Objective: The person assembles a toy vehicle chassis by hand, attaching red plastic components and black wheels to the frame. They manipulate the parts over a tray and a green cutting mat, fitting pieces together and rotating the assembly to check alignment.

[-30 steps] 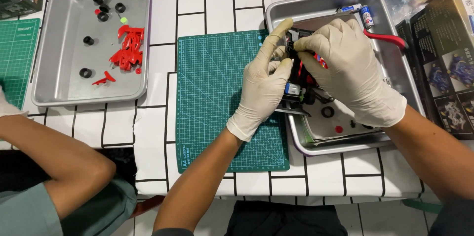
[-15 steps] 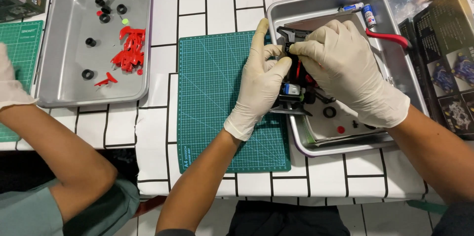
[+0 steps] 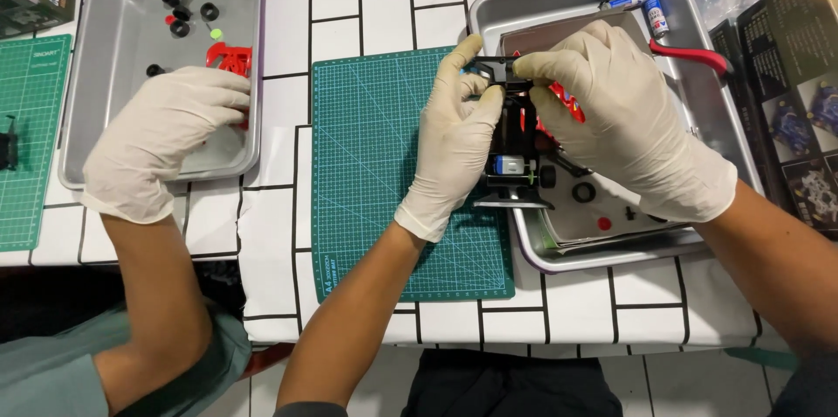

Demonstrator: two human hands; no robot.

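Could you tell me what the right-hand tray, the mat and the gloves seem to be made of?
The tray looks like brushed metal: grey, dull sheen, rolled rim. The mat seems matte green rubber or vinyl, printed with a grid. The gloves on the left hand and right hand look like thin cream latex, wrinkling at the knuckles.

Toy car chassis (image 3: 524, 151) mostly hidden under gloved hands; boxes (image 3: 799, 94) cut off at right edge.
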